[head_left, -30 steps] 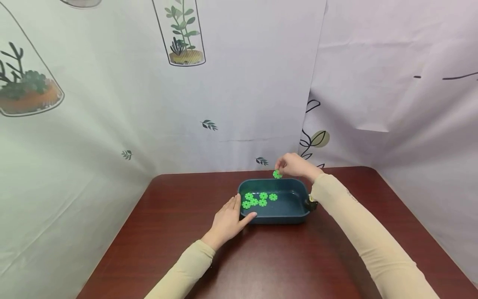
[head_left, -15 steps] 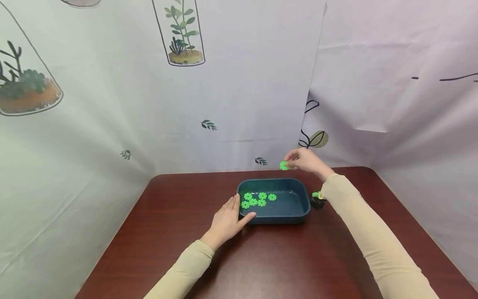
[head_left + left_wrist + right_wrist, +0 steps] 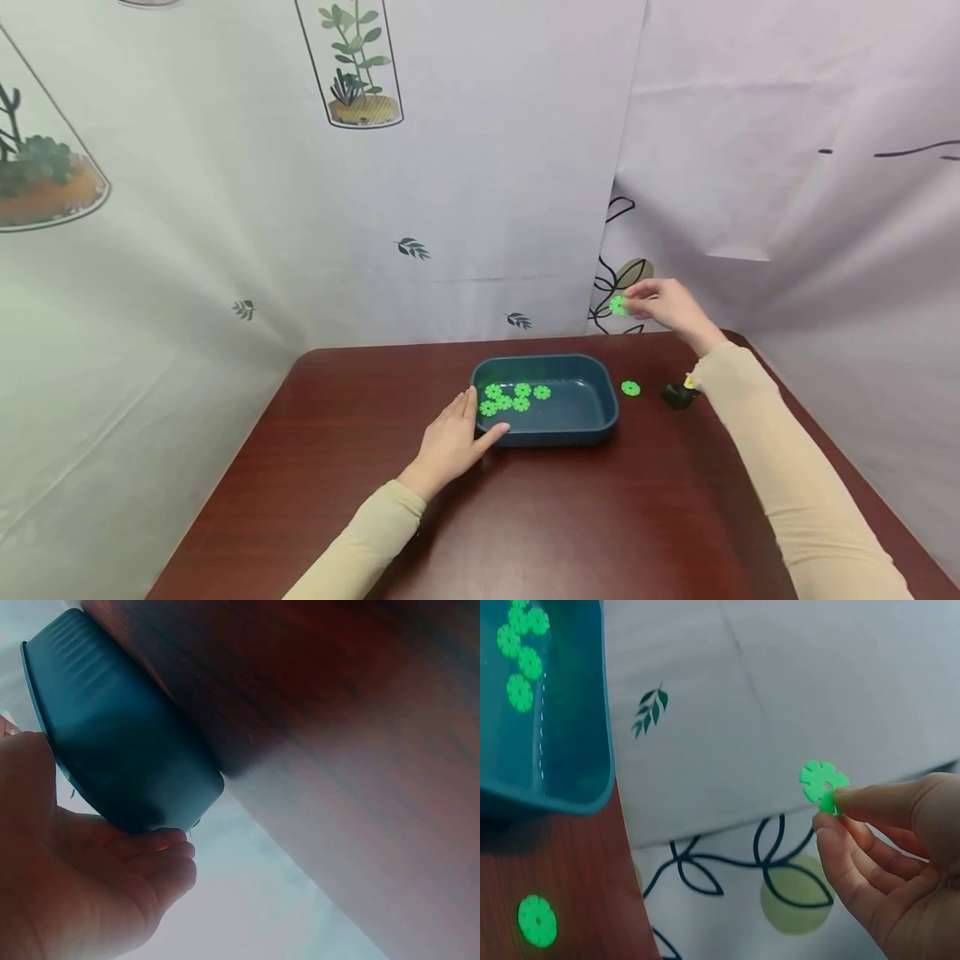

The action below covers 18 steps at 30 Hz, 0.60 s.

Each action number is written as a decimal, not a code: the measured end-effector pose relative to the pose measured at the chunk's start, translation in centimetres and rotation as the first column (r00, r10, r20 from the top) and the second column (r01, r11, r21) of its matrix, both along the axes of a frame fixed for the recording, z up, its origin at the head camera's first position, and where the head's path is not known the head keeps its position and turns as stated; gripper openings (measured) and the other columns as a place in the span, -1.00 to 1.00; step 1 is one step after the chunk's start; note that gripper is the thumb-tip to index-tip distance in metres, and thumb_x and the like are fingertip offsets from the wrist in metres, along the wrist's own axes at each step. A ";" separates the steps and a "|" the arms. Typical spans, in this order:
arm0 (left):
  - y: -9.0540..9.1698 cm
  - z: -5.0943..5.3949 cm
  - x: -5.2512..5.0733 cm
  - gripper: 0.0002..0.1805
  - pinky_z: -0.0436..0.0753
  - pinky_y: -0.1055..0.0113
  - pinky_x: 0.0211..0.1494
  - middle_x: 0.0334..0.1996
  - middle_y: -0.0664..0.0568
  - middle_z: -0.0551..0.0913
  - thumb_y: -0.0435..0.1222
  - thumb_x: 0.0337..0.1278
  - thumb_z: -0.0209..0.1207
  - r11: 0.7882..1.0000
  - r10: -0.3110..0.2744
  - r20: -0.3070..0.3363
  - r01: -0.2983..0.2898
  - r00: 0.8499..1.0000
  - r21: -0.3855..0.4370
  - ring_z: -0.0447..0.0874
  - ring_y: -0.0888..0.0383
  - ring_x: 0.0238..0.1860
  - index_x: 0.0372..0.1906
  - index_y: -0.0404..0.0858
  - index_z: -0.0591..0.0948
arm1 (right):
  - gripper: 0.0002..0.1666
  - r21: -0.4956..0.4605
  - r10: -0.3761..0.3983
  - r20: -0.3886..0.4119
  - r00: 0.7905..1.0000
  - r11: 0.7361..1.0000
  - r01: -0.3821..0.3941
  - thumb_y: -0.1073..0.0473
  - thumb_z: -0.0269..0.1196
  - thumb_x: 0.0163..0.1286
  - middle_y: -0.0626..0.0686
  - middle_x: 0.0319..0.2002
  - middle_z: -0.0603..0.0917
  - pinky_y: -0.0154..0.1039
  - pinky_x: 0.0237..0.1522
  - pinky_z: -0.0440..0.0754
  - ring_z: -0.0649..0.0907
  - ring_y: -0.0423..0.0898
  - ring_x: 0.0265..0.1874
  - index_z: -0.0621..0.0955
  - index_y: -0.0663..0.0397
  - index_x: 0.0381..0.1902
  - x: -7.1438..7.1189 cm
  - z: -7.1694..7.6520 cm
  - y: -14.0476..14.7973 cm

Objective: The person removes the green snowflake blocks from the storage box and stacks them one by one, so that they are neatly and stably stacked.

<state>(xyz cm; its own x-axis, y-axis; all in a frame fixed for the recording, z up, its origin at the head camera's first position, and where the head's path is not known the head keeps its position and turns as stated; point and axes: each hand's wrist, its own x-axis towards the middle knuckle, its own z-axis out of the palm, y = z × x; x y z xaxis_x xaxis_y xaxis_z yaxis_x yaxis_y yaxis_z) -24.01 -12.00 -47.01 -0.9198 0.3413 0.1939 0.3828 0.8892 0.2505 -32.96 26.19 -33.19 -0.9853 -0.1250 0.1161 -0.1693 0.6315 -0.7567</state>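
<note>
The right hand point(image 3: 669, 307) is raised over the far right part of the surface, its thumb and fingertips closed in a pinch on the edge of a bright green, flower-shaped disc point(image 3: 821, 780) with a notched rim and a small hole in the centre. The left hand point(image 3: 450, 437) is spread against the left end of a dark teal, rounded rectangular tray point(image 3: 570, 408), the fingers laid along the end wall and the thumb reaching past the near left corner to the front side. Pale cream sleeves point(image 3: 802, 500) cover both forearms. Inside the tray, six matching green discs point(image 3: 504, 402) are gathered in its left half, some touching or overlapping. Just beside the tray's right end, another green disc point(image 3: 630, 388) lies on the surface. Farther right, near the right sleeve, sits a small black object point(image 3: 678, 396) with a bit of yellow point(image 3: 689, 382) at its upper edge, partly hidden. All this stands on a glossy reddish-brown, wood-grained surface point(image 3: 570, 517), with a whitish backdrop point(image 3: 487, 167) behind it printed with leaves and plants in glass jars.
</note>
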 end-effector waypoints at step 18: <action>-0.1 0.0 0.0 0.11 0.37 0.03 0.42 0.46 -0.31 0.29 0.43 0.30 -0.13 1.000 0.002 0.020 -0.002 1.000 0.019 0.24 -0.12 0.49 0.53 -0.45 0.18 | -0.52 -0.096 -0.050 0.095 0.994 0.994 0.059 0.19 0.24 0.50 0.41 0.02 0.66 -0.19 -0.07 0.70 0.76 -0.16 -0.27 0.55 0.51 0.18 0.5 -6.0 3.0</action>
<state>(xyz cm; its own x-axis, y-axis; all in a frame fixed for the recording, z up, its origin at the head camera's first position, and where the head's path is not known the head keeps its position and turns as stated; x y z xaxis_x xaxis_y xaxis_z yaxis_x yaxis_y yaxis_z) -24.00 -12.07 -47.01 -0.9242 0.3360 0.1816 0.3757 0.8851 0.2747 -32.44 29.22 -39.20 -0.9974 -0.0634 0.0338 -0.0636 0.5597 -0.8262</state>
